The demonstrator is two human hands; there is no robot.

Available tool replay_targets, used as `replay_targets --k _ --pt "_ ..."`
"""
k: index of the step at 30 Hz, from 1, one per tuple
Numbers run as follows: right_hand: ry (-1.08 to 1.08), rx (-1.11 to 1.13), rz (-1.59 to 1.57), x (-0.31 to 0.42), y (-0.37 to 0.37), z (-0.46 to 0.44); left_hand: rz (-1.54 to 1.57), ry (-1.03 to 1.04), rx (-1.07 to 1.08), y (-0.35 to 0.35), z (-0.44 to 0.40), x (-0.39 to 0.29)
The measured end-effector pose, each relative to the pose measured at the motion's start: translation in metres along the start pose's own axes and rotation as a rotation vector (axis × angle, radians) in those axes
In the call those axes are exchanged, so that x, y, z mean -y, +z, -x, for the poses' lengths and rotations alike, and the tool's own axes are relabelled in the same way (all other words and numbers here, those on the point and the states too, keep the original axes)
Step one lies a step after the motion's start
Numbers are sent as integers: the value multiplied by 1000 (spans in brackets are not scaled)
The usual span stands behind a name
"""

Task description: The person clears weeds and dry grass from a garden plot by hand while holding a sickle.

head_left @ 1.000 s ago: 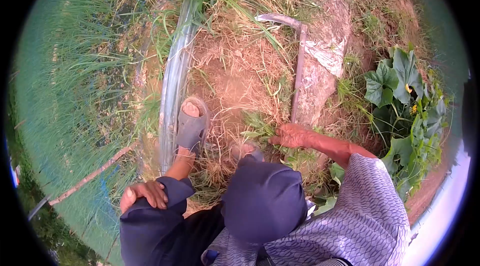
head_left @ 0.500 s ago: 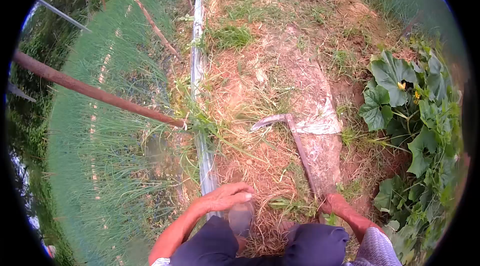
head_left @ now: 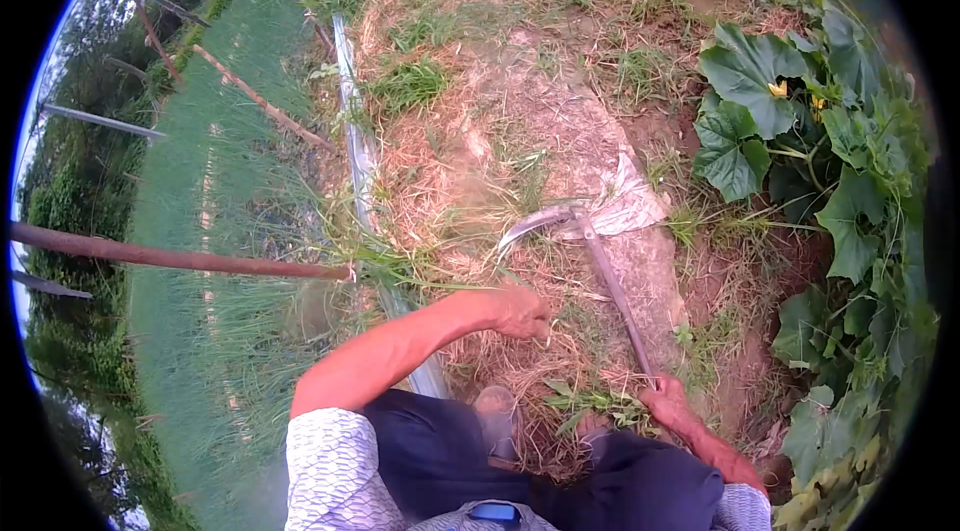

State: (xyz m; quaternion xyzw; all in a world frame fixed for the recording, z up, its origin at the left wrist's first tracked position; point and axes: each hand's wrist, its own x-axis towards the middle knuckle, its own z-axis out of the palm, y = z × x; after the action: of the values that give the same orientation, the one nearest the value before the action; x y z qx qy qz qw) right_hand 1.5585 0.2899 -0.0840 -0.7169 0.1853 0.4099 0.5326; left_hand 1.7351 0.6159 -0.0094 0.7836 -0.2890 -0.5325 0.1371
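Observation:
My right hand point(head_left: 672, 405) is closed around the lower end of a sickle's long handle point(head_left: 622, 309). The curved metal blade point(head_left: 535, 225) points left, low over dry grass. My left hand point(head_left: 520, 313) is above the straw-covered ground, left of the handle, its fingers curled in. Whatever may be between those fingers is too small to make out. Long green grass blades point(head_left: 400, 266) reach from the left toward this hand. Cut dry grass point(head_left: 480, 361) lies beneath it, in front of my shoes point(head_left: 497, 419).
A brown pole point(head_left: 180, 256) slants in from the left beside a silvery plastic strip point(head_left: 360, 156). Beyond it grows a bed of thin green plants point(head_left: 240, 331). Broad-leaved vines point(head_left: 755, 76) with yellow flowers stand on the right. A pale plastic scrap point(head_left: 628, 201) lies behind the sickle.
My left hand has moved forward and right from beside my knee, and its fingers have curled in. The right hand still grips the sickle, whose blade stays near the same patch.

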Motion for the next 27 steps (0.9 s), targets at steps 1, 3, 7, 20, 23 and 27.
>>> replay_targets --k 1,3,7,20,23,27 --pt "14 -54 -36 -4 -3 11 -18 -44 25 1 -9 -4" --pt "52 -114 -143 4 -9 23 -33 -1 33 12 -29 6" --pt "22 -277 -129 -12 -15 11 3 -1 -538 5 -73 29" --pt "-104 -302 365 13 19 -41 -122 -600 -610 -37 -92 99" --pt "-179 -299 250 14 18 -37 -129 -607 -728 -28 -95 94" --pt "-179 -364 98 16 5 -43 -130 -611 -738 -25 -93 92"
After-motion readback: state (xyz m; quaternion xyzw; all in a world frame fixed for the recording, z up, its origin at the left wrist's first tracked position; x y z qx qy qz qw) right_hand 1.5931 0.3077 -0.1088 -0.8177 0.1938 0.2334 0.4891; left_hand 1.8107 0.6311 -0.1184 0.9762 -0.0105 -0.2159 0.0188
